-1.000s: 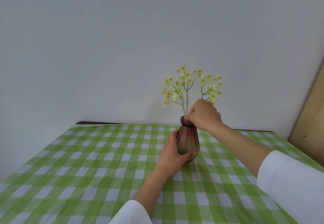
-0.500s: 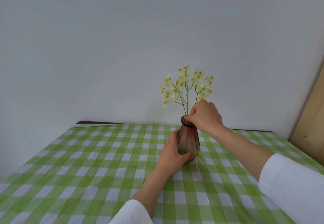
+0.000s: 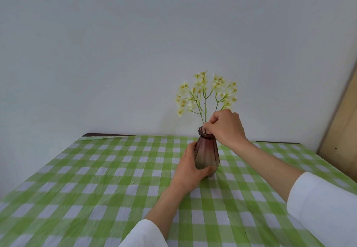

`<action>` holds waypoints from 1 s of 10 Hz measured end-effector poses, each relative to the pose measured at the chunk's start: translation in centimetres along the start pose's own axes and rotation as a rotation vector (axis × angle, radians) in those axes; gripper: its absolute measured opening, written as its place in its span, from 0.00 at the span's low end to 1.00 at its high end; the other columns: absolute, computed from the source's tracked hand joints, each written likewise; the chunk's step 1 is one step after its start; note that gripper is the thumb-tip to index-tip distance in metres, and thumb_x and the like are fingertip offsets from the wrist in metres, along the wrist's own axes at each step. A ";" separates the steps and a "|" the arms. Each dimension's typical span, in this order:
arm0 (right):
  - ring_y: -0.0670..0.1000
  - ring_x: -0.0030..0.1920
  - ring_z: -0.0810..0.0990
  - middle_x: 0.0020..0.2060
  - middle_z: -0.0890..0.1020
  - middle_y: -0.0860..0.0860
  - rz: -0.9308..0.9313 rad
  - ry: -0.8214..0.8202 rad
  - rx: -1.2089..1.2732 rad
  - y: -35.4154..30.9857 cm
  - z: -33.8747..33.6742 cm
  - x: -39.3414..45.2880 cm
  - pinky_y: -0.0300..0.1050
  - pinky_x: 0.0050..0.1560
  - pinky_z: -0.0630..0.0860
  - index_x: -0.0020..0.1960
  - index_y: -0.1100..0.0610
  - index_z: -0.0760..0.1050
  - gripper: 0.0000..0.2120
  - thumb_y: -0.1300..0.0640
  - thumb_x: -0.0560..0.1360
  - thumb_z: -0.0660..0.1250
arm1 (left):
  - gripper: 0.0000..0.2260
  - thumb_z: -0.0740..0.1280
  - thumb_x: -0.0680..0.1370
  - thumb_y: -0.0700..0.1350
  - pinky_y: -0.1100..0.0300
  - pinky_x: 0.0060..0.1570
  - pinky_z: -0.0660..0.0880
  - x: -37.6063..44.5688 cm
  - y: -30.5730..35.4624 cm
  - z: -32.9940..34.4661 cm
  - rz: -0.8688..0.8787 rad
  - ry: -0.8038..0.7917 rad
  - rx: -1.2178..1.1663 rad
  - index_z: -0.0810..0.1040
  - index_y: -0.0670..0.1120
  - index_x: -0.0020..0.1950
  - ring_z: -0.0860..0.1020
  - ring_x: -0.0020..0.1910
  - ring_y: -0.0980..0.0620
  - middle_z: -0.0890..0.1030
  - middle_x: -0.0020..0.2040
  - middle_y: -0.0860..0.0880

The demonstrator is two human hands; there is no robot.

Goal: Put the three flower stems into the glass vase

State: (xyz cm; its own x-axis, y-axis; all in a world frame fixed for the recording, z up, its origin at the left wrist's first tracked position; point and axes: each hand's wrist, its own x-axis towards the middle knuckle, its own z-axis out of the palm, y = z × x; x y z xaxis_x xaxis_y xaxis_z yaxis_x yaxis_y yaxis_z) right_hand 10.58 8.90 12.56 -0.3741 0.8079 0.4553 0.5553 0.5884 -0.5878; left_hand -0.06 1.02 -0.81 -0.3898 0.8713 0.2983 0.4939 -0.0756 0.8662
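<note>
Stems (image 3: 205,100) stand in the vase (image 3: 206,155), centre table. Left hand (image 3: 190,171) wraps its base at 7 o'clock; right hand (image 3: 226,126) pinches a stem at the rim. Feed it straight down, vase steadied.

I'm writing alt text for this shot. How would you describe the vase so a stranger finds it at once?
On the green-checked tablecloth, look toward the far edge by the white wall. The vase stands there, left hand around its base, right hand at its rim. It is faceted brownish-purple glass with yellow flowers rising from it.
</note>
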 end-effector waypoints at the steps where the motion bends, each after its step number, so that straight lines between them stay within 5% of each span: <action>1: 0.57 0.43 0.86 0.33 0.86 0.51 -0.003 0.022 0.035 0.1 0.0 -0.2 0.58 0.49 0.85 0.34 0.59 0.82 0.11 0.57 0.74 0.73 | 0.42 0.80 0.70 0.57 0.56 0.63 0.77 0.0 0.0 -0.1 -0.002 0.000 0.004 0.64 0.55 0.80 0.77 0.67 0.54 0.75 0.72 0.56; 2: 0.55 0.40 0.87 0.32 0.87 0.52 -0.021 0.046 0.078 0.4 0.1 -0.3 0.56 0.48 0.86 0.35 0.59 0.82 0.11 0.58 0.75 0.72 | 0.43 0.80 0.70 0.58 0.53 0.65 0.78 0.0 0.0 -0.1 -0.001 -0.007 0.010 0.63 0.54 0.80 0.76 0.68 0.53 0.75 0.72 0.55; 4: 0.46 0.18 0.78 0.27 0.86 0.52 -0.075 0.096 0.239 0.5 -0.1 -0.9 0.40 0.23 0.76 0.35 0.59 0.80 0.12 0.62 0.77 0.69 | 0.42 0.80 0.70 0.58 0.53 0.64 0.78 0.1 -0.1 0.0 0.001 -0.006 0.006 0.64 0.55 0.79 0.77 0.67 0.54 0.76 0.71 0.56; 5: 0.49 0.16 0.77 0.27 0.86 0.52 -0.084 0.155 0.323 0.9 -0.2 -1.2 0.42 0.24 0.78 0.36 0.61 0.79 0.13 0.61 0.79 0.68 | 0.42 0.80 0.70 0.58 0.54 0.63 0.78 0.1 -0.2 0.0 0.010 -0.005 -0.002 0.64 0.55 0.79 0.77 0.66 0.54 0.76 0.70 0.56; 7: 0.49 0.22 0.79 0.28 0.84 0.52 -0.013 0.309 0.573 2.6 0.2 -2.0 0.38 0.28 0.76 0.40 0.62 0.78 0.08 0.63 0.78 0.67 | 0.42 0.79 0.70 0.60 0.67 0.56 0.75 0.2 -0.3 -0.2 0.007 -0.021 -0.050 0.64 0.55 0.79 0.77 0.66 0.56 0.76 0.70 0.57; 9: 0.62 0.43 0.89 0.38 0.87 0.57 0.231 0.363 0.944 5.2 1.2 -3.2 0.45 0.35 0.80 0.44 0.62 0.80 0.05 0.63 0.78 0.67 | 0.32 0.67 0.80 0.65 0.52 0.67 0.75 0.7 0.8 -0.9 -0.138 0.012 -0.321 0.65 0.56 0.82 0.77 0.69 0.50 0.75 0.74 0.53; 10: 0.67 0.55 0.88 0.49 0.88 0.65 0.481 0.311 1.362 6.5 1.1 -3.9 0.49 0.46 0.83 0.49 0.64 0.80 0.08 0.61 0.80 0.65 | 0.24 0.60 0.85 0.62 0.50 0.66 0.76 1.0 1.0 -1.9 -0.283 0.092 -0.533 0.70 0.53 0.78 0.79 0.66 0.50 0.77 0.72 0.51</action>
